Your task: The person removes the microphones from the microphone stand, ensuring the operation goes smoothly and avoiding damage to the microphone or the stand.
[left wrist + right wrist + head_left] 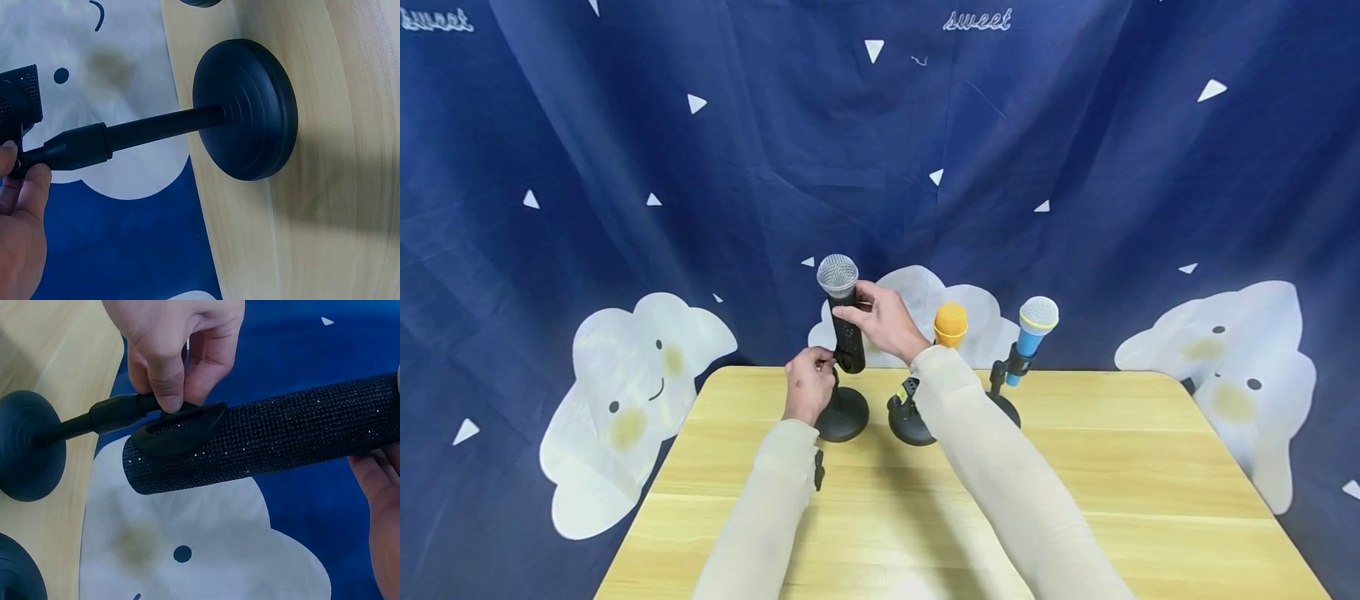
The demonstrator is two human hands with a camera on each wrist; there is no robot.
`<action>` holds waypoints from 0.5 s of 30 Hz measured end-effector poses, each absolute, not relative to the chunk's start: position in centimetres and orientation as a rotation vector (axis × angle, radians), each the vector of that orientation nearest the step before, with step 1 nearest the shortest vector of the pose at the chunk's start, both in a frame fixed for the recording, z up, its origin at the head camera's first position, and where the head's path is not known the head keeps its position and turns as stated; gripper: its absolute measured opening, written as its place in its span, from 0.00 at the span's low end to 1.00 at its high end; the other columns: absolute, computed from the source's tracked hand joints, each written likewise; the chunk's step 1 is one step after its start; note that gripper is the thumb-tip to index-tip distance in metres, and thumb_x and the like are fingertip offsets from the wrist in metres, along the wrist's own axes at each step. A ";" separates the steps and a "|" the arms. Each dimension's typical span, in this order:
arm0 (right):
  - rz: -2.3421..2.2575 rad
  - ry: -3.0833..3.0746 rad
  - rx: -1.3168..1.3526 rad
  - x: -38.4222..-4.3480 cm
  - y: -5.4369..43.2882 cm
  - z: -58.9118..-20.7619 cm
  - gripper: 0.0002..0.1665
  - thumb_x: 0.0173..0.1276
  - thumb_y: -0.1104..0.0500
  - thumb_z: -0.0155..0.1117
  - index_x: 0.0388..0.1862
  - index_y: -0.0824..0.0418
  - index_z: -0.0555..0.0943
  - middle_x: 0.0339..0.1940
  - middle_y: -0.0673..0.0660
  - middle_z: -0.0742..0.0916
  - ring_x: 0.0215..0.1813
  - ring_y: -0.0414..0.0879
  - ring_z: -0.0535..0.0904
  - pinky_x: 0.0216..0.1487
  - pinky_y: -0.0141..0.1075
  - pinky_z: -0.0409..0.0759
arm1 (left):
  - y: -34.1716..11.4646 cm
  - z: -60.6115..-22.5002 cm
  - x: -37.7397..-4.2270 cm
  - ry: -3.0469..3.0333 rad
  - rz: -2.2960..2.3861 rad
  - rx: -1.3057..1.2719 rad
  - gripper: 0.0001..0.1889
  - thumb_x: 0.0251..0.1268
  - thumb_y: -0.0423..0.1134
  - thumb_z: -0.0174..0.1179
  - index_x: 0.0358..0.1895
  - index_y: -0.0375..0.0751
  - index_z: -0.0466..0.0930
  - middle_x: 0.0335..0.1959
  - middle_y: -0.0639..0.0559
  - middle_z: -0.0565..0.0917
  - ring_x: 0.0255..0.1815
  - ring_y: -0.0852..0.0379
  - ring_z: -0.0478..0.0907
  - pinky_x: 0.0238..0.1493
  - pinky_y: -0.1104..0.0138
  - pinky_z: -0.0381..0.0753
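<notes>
Black mic (847,333) near upright, top leaning left, lower end at clip (187,432). 1 hand per end: left hand (808,385) pinches stand joint (32,157), right hand (889,321) grips upper body.

One black glitter-studded microphone (848,340) with silver mesh head, one microphone with orange-yellow mesh head (951,319), one blue microphone (1028,342) with white mesh head: three in all. Black round-based stands (841,417) (910,425) (997,377), three. Bare hands (808,386) (889,320), two. White cloud figures (625,400) (917,287) (1240,367), three. Pale wood-grain table (1112,467), one. Dark blue cloth backdrop (820,167), one.
</notes>
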State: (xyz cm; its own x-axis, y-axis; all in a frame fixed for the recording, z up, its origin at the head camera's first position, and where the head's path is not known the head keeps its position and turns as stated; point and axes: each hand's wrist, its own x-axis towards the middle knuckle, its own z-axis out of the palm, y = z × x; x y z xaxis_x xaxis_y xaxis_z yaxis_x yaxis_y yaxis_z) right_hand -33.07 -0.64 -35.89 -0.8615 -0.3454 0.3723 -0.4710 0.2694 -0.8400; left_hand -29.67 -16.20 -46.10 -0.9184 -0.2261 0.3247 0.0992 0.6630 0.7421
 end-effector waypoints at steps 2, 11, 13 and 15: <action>1.665 -2.410 0.778 -33.1 -0.6 -35.9 0.15 0.68 0.58 0.70 0.50 0.63 0.82 0.48 0.57 0.88 0.54 0.48 0.84 0.56 0.36 0.80 | -16.2 -46.0 -29.6 -2.491 -1.144 0.104 0.04 0.66 0.28 0.63 0.37 0.35 0.87 0.42 0.43 0.86 0.46 0.44 0.83 0.49 0.54 0.83; 1.663 -2.406 0.786 -33.1 -0.6 -35.7 0.16 0.68 0.58 0.70 0.51 0.64 0.82 0.49 0.58 0.88 0.55 0.49 0.84 0.57 0.36 0.80 | -16.0 -45.9 -29.5 -2.495 -1.158 0.122 0.03 0.66 0.28 0.64 0.37 0.35 0.87 0.42 0.43 0.86 0.48 0.42 0.81 0.55 0.51 0.77; 1.658 -2.405 0.786 -33.0 -0.6 -35.6 0.16 0.68 0.58 0.70 0.51 0.64 0.82 0.49 0.58 0.88 0.55 0.49 0.84 0.57 0.36 0.80 | -16.1 -45.9 -29.5 -2.495 -1.153 0.123 0.04 0.67 0.28 0.63 0.38 0.35 0.87 0.42 0.43 0.86 0.48 0.42 0.81 0.55 0.51 0.78; 1.651 -2.405 0.777 -33.0 -0.6 -35.5 0.16 0.67 0.58 0.71 0.51 0.64 0.82 0.48 0.57 0.88 0.54 0.49 0.84 0.56 0.35 0.81 | -16.1 -45.9 -29.4 -2.493 -1.150 0.120 0.04 0.67 0.28 0.63 0.37 0.35 0.87 0.42 0.43 0.86 0.47 0.43 0.82 0.53 0.52 0.79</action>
State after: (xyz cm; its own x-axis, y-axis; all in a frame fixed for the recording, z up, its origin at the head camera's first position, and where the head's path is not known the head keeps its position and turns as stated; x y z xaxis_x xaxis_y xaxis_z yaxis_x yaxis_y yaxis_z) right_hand -33.00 -0.57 -35.51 -0.8604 -0.3420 0.3779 -0.4756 0.2720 -0.8366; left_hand -29.44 -16.09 -45.89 -0.9199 -0.2369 0.3124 0.0840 0.6592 0.7472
